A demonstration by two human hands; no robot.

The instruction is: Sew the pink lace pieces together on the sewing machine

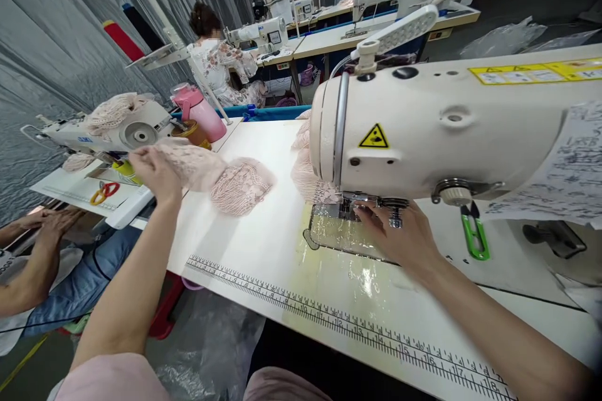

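As left hand (pixel 158 172) holds lace (pixel 200 166), long axis rightward

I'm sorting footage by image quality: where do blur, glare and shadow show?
Head view: motion blur on the left hand and the pink fabric in it; head view: bright glare on the table near the sewing machine; head view: soft grey shadow on the table beside the left forearm.

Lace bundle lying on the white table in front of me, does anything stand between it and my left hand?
Yes, a pale lace piece at your left hand stretches across to the left side of the lace bundle. Blur hides whether they are joined. Nothing else visible stands between.
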